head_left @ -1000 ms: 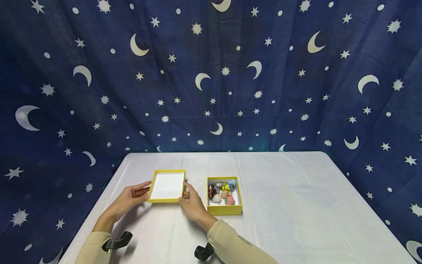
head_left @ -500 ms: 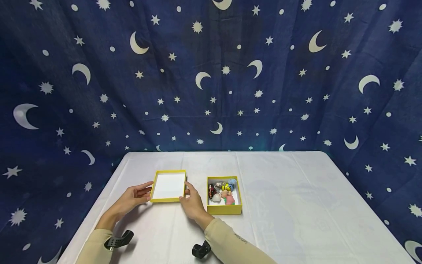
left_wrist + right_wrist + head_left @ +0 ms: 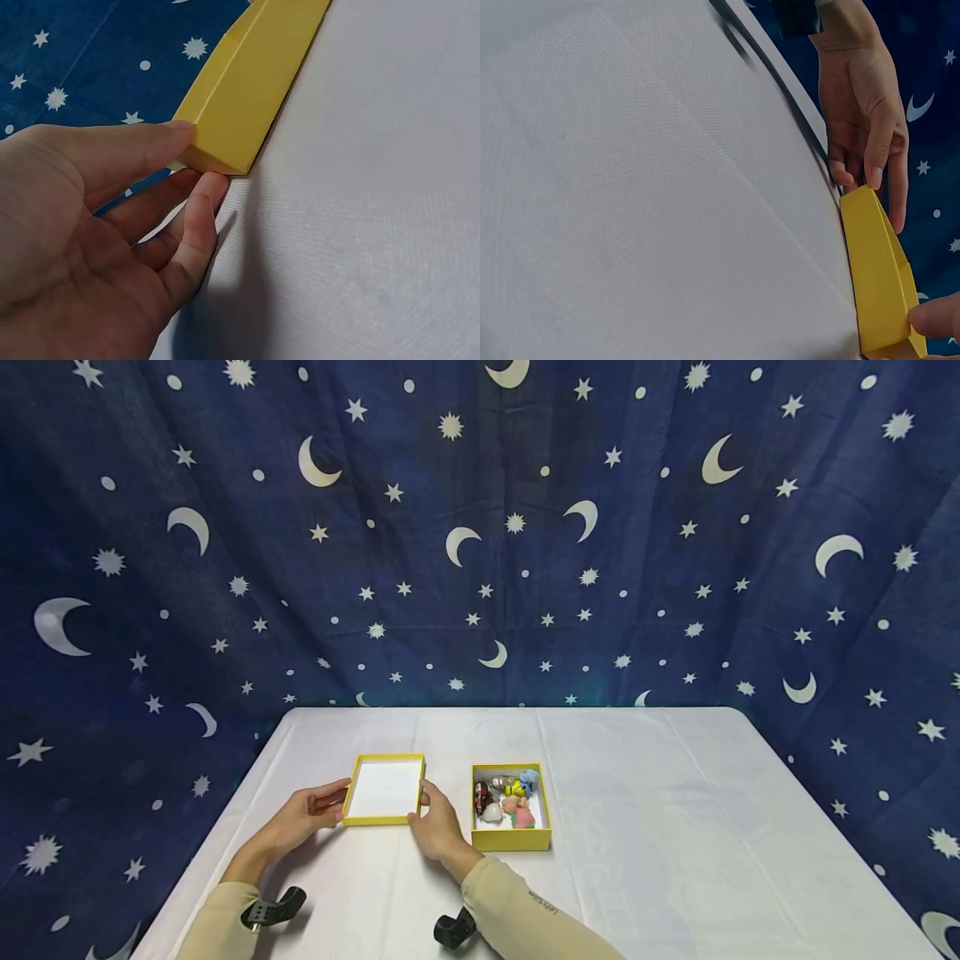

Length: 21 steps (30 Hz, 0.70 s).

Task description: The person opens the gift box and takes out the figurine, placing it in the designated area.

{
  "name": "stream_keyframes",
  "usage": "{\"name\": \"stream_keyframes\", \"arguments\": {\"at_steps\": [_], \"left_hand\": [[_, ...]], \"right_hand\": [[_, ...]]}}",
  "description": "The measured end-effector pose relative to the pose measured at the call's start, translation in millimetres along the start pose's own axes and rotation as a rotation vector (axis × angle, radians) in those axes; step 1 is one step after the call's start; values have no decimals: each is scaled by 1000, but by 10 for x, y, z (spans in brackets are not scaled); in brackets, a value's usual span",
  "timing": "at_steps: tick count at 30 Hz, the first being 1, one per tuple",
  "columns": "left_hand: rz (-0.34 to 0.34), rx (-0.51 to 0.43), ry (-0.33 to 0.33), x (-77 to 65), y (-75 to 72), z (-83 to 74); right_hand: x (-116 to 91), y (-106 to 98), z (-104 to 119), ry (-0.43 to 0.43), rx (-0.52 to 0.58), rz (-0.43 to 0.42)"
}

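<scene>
A shallow yellow box lid [image 3: 381, 820], white inside and hollow side up, is held between both hands at the left of the table. My left hand [image 3: 300, 817] grips its left side; in the left wrist view the thumb [image 3: 161, 139] lies on the corner of the yellow wall, fingertips just below. On the opposite side my right hand [image 3: 437, 827] holds the lid by its right wall, thumb at the near corner. Only that thumb [image 3: 935, 315] shows at the edge of the right wrist view. The lid's lower edge is close over the white cloth.
Right of the lid stands a yellow box [image 3: 512, 840] with several small toy figures, among them a pink figure [image 3: 522, 816], a blue one [image 3: 528, 778] and a white piece [image 3: 492, 812]. White cloth [image 3: 675, 827] covers the table; a dark blue star-and-moon curtain [image 3: 480, 527] hangs behind.
Both hands have lowered the lid toward the table and shifted it slightly right; its near edge now sits lower. The box of figures has stayed in place.
</scene>
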State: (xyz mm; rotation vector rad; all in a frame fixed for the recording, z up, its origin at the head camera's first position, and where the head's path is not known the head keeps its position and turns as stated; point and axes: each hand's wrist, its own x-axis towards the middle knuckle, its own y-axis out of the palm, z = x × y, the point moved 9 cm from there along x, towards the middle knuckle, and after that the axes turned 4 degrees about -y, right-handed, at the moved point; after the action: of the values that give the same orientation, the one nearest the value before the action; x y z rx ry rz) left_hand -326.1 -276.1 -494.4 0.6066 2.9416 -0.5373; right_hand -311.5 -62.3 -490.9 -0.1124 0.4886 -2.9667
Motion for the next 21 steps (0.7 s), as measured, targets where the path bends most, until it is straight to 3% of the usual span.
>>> {"name": "stream_keyframes", "arguments": {"at_steps": [16,21], "left_hand": [[-34,70,-19,4,-1,-14],[-37,71,-50,-13,-7,6]], "right_hand": [[38,-32,40,8,-39,14],[25,-29,45,11,-40,59]]}}
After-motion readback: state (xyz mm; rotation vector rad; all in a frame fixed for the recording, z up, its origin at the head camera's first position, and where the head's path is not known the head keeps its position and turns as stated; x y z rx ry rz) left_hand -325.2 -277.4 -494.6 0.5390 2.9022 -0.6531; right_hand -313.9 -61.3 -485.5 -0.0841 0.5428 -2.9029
